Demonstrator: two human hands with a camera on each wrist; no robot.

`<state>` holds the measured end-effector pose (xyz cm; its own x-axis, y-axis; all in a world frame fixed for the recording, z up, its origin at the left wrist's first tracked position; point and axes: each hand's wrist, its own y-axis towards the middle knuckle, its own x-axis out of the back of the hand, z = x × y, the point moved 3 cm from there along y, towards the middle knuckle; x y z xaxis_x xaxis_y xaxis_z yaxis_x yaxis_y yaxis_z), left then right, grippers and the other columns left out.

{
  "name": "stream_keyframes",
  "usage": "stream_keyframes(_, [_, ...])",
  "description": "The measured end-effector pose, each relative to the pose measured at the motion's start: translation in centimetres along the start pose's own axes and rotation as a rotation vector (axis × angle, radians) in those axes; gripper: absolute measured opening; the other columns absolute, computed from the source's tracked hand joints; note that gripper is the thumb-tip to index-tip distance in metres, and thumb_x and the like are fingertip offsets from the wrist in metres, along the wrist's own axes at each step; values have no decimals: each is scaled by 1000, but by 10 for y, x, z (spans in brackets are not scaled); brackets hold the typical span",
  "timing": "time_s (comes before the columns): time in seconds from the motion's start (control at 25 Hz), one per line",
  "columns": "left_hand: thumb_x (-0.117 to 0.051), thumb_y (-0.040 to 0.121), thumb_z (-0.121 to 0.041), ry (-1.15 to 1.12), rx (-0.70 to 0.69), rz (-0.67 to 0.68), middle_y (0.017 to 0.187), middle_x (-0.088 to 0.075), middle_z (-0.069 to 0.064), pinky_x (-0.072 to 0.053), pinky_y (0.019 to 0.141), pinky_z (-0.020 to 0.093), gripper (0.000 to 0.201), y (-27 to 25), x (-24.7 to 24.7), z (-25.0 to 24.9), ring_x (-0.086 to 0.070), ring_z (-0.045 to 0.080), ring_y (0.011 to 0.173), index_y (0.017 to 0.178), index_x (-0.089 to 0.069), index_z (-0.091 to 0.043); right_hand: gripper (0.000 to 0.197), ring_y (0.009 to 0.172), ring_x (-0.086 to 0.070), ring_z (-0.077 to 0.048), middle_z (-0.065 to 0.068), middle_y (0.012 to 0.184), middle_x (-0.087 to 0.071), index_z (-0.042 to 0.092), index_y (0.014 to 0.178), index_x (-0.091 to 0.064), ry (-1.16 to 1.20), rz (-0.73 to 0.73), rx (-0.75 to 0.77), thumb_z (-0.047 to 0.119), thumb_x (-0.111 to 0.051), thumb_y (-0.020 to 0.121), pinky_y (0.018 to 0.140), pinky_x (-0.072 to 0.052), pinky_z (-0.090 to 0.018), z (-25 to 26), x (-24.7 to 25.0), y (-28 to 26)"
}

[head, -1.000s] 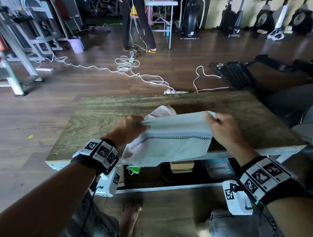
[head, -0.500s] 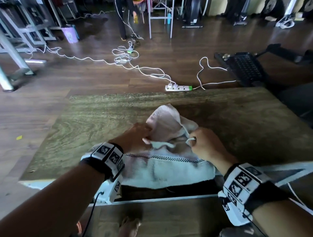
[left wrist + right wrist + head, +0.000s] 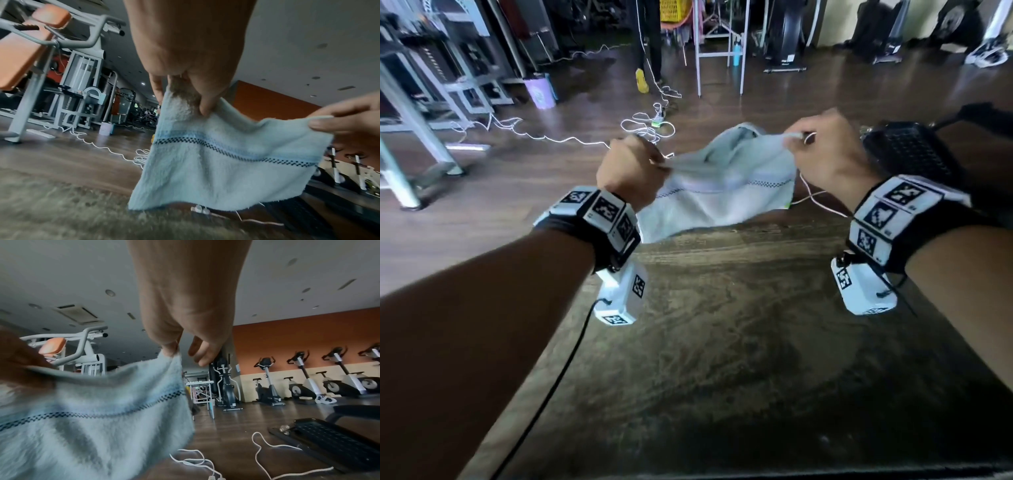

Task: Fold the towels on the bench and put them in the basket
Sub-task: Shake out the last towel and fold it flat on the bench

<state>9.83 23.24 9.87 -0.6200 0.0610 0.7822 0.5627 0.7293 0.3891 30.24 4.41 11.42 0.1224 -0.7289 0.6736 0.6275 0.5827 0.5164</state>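
Note:
A pale blue towel (image 3: 726, 185) with a dark checked stripe hangs stretched between both hands above the far part of the wooden bench (image 3: 722, 325). My left hand (image 3: 633, 171) pinches its upper left corner, and in the left wrist view the left hand (image 3: 191, 97) grips the towel (image 3: 226, 170) between thumb and fingers. My right hand (image 3: 822, 150) pinches the upper right corner; the right wrist view shows the right hand (image 3: 174, 350) holding the towel (image 3: 92, 418) edge. The towel's lower edge hangs near the bench top. No basket is in view.
White cables (image 3: 647, 126) and a power strip lie on the wood floor beyond the bench. A black machine platform (image 3: 907, 154) sits at the right. Gym frames (image 3: 410, 113) stand at the left, exercise bikes (image 3: 304, 381) along the far wall, a person's legs at the back.
Both hands have lifted the towel off the bench and spread apart, stretching it up and forward. The pink towel seen earlier is no longer in view.

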Motion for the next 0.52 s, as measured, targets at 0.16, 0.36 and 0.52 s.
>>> stream_keyframes(0.16, [-69,79,-35,31,63,-83,97,-72,13,-56,82,37,21,23,31,17,-68,31,88,96,-77,-25,13,76,-64,-6,6,79,-71,16,91,-79,159,-111,-80,23,-68,90,66,-45,-16,-27,16,18])
stream_keyframes(0.36, [-66,81,-21,-135,144,-114,89,-75,9,-61,75,42,16,18,33,15,-73,31,74,91,-79,-25,16,54,-66,-10,-4,77,-72,27,80,-67,439,17,-346,20,-66,94,57,-59,-28,-38,1,13])
stream_keyframes(0.52, [-63,83,2,-550,218,-113,78,-70,18,-62,68,46,26,14,29,26,-73,40,70,70,-74,-19,24,78,-75,-21,-11,101,-74,9,115,-69,515,136,-421,19,-69,93,74,-62,-35,-38,4,-2])
